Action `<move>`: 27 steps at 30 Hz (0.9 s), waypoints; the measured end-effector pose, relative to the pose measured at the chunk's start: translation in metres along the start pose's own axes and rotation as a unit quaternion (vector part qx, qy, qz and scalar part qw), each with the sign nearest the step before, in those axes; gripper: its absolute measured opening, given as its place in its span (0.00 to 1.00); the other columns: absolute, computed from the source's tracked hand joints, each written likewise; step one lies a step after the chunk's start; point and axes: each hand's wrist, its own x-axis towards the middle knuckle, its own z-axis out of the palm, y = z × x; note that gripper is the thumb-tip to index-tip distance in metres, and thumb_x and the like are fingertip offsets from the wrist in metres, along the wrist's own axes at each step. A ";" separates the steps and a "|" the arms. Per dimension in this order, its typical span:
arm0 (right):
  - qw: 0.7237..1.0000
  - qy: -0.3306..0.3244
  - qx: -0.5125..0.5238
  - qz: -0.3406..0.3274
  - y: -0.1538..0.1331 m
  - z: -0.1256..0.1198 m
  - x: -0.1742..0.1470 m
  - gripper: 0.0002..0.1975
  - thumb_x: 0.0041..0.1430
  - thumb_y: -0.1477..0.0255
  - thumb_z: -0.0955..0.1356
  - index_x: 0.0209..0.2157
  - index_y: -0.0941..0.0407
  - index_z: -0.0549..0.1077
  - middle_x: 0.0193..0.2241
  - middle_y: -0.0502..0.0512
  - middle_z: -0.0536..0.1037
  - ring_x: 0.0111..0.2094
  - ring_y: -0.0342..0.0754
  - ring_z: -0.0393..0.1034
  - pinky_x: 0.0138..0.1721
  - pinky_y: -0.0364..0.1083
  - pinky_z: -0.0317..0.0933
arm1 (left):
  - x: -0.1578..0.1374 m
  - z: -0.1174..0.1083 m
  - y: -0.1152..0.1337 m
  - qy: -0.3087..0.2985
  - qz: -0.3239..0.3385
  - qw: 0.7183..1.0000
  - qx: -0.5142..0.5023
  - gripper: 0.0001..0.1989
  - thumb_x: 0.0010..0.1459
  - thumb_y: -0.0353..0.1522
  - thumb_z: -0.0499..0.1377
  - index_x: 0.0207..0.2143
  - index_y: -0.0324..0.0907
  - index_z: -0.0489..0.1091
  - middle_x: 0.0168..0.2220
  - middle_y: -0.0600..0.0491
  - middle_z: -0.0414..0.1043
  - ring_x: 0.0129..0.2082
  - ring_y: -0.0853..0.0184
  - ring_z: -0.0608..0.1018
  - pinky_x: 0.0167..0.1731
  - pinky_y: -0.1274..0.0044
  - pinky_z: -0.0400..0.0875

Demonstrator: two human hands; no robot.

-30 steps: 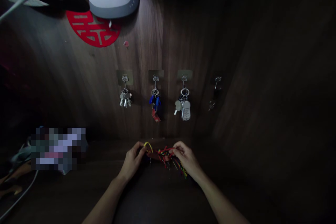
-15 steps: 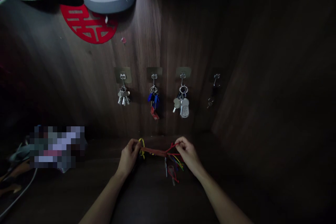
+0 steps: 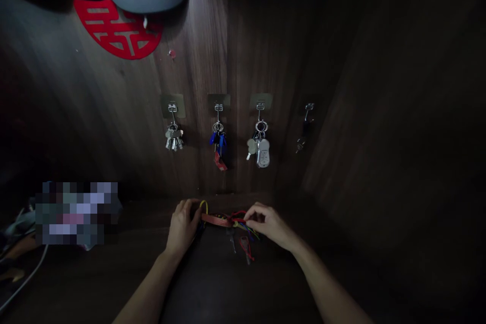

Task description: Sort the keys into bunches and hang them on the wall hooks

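My left hand (image 3: 183,224) is closed on the left end of a flat reddish-brown strap (image 3: 216,220), beside a yellow cord loop (image 3: 204,206). At the strap's other end, my right hand (image 3: 269,224) pinches a red cord (image 3: 238,219) between thumb and fingertips. Yellow, green and blue cords lie bunched under the right fingers, partly hidden. Below the strap is a key with a red cord loop (image 3: 246,249), and a thin dark key (image 3: 232,241) is next to it. Dim light hides the finer details of the bundle.
On the wood panel behind, bunches of silver keys (image 3: 174,140), blue keys (image 3: 219,140) and keys with a grey remote (image 3: 262,153) hang from hooks. A fourth hook (image 3: 309,107) is at right. A red paper ornament (image 3: 129,46) and blurred-out items (image 3: 76,215) are at left.
My right hand has moved left, closer to my left hand, and the red cord is slacker. The strap and keys sit slightly lower or further left. The whole view has shifted a little.
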 end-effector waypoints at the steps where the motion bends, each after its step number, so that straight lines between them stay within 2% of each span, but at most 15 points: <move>1: 0.999 -0.036 -0.010 -0.010 -0.001 0.001 -0.002 0.05 0.49 0.73 0.67 0.27 0.54 0.76 0.25 0.48 0.68 0.24 0.41 0.61 0.27 0.40 0.55 | -0.001 0.000 0.001 0.000 0.016 1.000 0.005 0.09 0.58 0.35 0.51 0.37 0.44 0.69 0.36 0.49 0.72 0.39 0.60 0.74 0.40 0.69 0.68; 3: 0.995 -0.092 -0.035 -0.034 -0.003 0.006 -0.006 0.08 0.49 0.75 0.68 0.31 0.52 0.78 0.28 0.49 0.69 0.28 0.43 0.64 0.31 0.41 0.57 | -0.002 0.000 0.006 -0.010 0.038 0.999 0.012 0.09 0.58 0.33 0.50 0.39 0.45 0.68 0.37 0.49 0.72 0.40 0.59 0.74 0.41 0.68 0.68; 5: 0.990 -0.119 -0.060 -0.054 -0.005 0.010 -0.008 0.10 0.49 0.77 0.68 0.32 0.50 0.78 0.31 0.49 0.70 0.32 0.44 0.66 0.35 0.43 0.58 | -0.004 -0.001 0.012 -0.017 0.055 0.998 0.013 0.10 0.59 0.31 0.50 0.40 0.45 0.68 0.38 0.49 0.71 0.40 0.59 0.73 0.41 0.67 0.67; 10: 0.989 -0.110 -0.077 -0.060 -0.010 0.013 -0.009 0.07 0.49 0.79 0.67 0.27 0.52 0.75 0.32 0.49 0.71 0.38 0.47 0.66 0.40 0.44 0.58 | -0.008 -0.002 0.027 -0.051 0.099 0.994 -0.014 0.09 0.60 0.31 0.50 0.40 0.45 0.68 0.39 0.50 0.72 0.42 0.60 0.72 0.43 0.68 0.66; 14: 0.995 -0.096 0.012 -0.017 -0.019 0.013 -0.007 0.04 0.55 0.74 0.65 0.30 0.54 0.71 0.29 0.48 0.73 0.33 0.45 0.68 0.35 0.43 0.59 | -0.012 0.001 0.039 -0.112 0.121 0.985 -0.041 0.09 0.60 0.31 0.50 0.39 0.46 0.69 0.38 0.52 0.74 0.41 0.62 0.73 0.46 0.68 0.64; 18: 0.989 -0.073 0.128 0.027 -0.024 0.018 -0.004 0.05 0.58 0.70 0.62 0.31 0.55 0.67 0.24 0.47 0.73 0.27 0.43 0.69 0.29 0.41 0.59 | -0.016 0.002 0.052 -0.167 0.124 0.975 -0.077 0.10 0.61 0.32 0.50 0.39 0.47 0.70 0.37 0.54 0.75 0.40 0.66 0.74 0.52 0.67 0.59; 21: 0.984 -0.044 0.166 0.037 -0.024 0.023 -0.002 0.07 0.57 0.67 0.63 0.30 0.56 0.65 0.20 0.46 0.70 0.23 0.41 0.67 0.24 0.40 0.58 | -0.018 0.001 0.058 -0.202 0.120 0.967 -0.102 0.11 0.62 0.33 0.49 0.40 0.47 0.71 0.38 0.54 0.76 0.41 0.66 0.75 0.55 0.65 0.55; 24: 0.980 -0.026 0.194 0.041 -0.023 0.028 0.000 0.08 0.56 0.65 0.64 0.30 0.56 0.65 0.20 0.46 0.71 0.23 0.41 0.67 0.23 0.40 0.58 | -0.018 0.000 0.061 -0.228 0.116 0.960 -0.116 0.10 0.60 0.38 0.52 0.39 0.47 0.71 0.37 0.52 0.76 0.41 0.63 0.75 0.56 0.62 0.52; 27: 0.977 -0.020 0.206 0.042 -0.023 0.032 0.002 0.09 0.55 0.64 0.65 0.30 0.56 0.66 0.21 0.47 0.72 0.23 0.41 0.67 0.24 0.40 0.59 | -0.018 0.003 0.059 -0.226 0.110 0.960 -0.121 0.09 0.59 0.39 0.54 0.36 0.47 0.71 0.36 0.53 0.76 0.40 0.63 0.75 0.56 0.61 0.52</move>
